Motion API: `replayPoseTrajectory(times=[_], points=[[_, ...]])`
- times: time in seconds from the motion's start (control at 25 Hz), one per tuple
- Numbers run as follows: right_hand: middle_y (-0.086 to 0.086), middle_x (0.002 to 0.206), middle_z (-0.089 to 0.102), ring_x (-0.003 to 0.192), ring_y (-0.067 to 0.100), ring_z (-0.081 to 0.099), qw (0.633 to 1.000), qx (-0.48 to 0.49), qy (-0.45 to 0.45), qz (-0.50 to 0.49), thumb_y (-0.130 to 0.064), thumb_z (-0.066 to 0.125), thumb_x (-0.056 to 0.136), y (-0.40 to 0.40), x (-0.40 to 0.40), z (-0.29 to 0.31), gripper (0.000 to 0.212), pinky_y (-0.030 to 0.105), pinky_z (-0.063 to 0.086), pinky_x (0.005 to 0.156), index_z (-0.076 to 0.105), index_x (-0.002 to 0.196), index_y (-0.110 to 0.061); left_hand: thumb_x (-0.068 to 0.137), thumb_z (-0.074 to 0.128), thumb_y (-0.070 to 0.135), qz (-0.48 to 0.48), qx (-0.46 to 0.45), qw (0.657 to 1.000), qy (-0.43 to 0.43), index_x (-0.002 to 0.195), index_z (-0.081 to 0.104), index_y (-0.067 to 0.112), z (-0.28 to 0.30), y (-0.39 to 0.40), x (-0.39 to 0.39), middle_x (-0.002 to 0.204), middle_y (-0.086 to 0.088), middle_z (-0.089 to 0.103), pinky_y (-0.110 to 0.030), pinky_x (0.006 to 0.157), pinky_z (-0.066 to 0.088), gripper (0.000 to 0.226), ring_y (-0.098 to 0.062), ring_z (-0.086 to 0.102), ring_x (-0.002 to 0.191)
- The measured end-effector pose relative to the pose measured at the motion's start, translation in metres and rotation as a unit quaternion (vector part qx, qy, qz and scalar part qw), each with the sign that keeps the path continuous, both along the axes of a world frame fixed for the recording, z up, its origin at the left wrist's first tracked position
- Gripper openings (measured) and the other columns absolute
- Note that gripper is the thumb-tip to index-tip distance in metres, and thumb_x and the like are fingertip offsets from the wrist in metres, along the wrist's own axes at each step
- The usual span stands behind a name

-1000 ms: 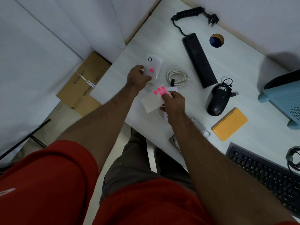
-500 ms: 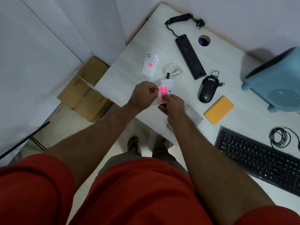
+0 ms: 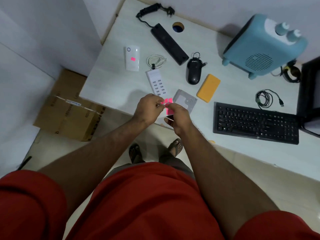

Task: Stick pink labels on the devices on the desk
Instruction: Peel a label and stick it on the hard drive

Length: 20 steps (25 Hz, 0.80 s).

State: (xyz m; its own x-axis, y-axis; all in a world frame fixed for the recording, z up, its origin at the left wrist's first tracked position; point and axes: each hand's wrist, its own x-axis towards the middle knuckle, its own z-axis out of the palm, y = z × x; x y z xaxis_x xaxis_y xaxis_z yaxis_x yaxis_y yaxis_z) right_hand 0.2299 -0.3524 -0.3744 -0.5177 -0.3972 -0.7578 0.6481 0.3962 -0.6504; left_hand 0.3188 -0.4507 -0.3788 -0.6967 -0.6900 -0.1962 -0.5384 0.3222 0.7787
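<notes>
Where the desk's near edge runs: both hands meet over the label sheet (image 3: 167, 108).
Left hand (image 3: 149, 110): fingertips pinching at a pink label on the sheet.
Right hand (image 3: 178, 118): fingers curled, gripping the sheet.
White device (image 3: 132, 58): far left on the desk (image 3: 225, 90), one pink label (image 3: 133, 58) stuck on.
USB hub (image 3: 156, 83): just beyond the hands.
Mouse (image 3: 194, 73), yellow box (image 3: 208, 87), keyboard (image 3: 256, 122): rightward.

Desk (image 3: 110, 80): pale, matt, faintly grained top. White device (image 3: 132, 58) near the left edge: glossy plastic, one pink paper label on it. Mouse (image 3: 194, 72): shiny black plastic. Yellow case (image 3: 208, 88): matt. Keyboard (image 3: 256, 122) at the front edge: dull black plastic. Box (image 3: 69, 108) beside the desk: brown cardboard.
</notes>
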Motion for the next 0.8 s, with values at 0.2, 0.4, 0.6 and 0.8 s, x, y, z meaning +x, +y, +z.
replayPoseTrajectory(times=[0.2, 0.4, 0.6, 0.8], points=[[0.002, 0.082, 0.058, 0.072, 0.017, 0.056, 1.000, 0.008, -0.005, -0.014, -0.022, 0.069, 0.090, 0.029, -0.018, -0.005, 0.013, 0.027, 0.054, 0.065, 0.069, 0.099, -0.012, 0.085, 0.069, 0.016, 0.006, 0.010, 1.000, -0.002, 0.097, 0.075, 0.009, 0.007, 0.027, -0.020, 0.097, -0.007, 0.075, -0.035, 0.085, 0.054, 0.016, -0.021, 0.068, 0.090], [0.007, 0.088, 0.064, 0.079, 0.022, 0.062, 0.999, -0.004, -0.044, -0.001, -0.021, 0.071, 0.088, 0.069, -0.062, -0.018, 0.009, 0.028, 0.055, 0.066, 0.069, 0.093, -0.014, 0.088, 0.064, 0.021, 0.003, -0.002, 1.000, -0.028, 0.097, 0.077, 0.012, -0.008, 0.068, -0.059, 0.094, -0.003, 0.076, -0.031, 0.080, 0.055, 0.018, -0.016, 0.068, 0.083], [0.005, 0.088, 0.067, 0.082, 0.019, 0.065, 0.997, -0.008, -0.043, 0.061, -0.016, 0.060, 0.094, 0.102, -0.110, -0.028, 0.008, 0.029, 0.054, 0.069, 0.067, 0.093, -0.014, 0.086, 0.065, 0.020, 0.070, 0.000, 0.997, -0.028, 0.095, 0.077, 0.008, -0.023, 0.112, -0.100, 0.095, -0.008, 0.076, -0.028, 0.077, 0.051, 0.019, -0.020, 0.068, 0.085], [0.007, 0.086, 0.067, 0.083, 0.020, 0.065, 0.994, 0.002, -0.029, 0.109, -0.014, 0.057, 0.096, 0.122, -0.136, -0.035, 0.013, 0.031, 0.054, 0.072, 0.066, 0.086, -0.014, 0.089, 0.062, 0.027, 0.106, 0.004, 0.993, -0.052, 0.094, 0.076, 0.011, -0.032, 0.140, -0.122, 0.091, -0.005, 0.075, -0.029, 0.076, 0.052, 0.022, -0.012, 0.062, 0.077]])
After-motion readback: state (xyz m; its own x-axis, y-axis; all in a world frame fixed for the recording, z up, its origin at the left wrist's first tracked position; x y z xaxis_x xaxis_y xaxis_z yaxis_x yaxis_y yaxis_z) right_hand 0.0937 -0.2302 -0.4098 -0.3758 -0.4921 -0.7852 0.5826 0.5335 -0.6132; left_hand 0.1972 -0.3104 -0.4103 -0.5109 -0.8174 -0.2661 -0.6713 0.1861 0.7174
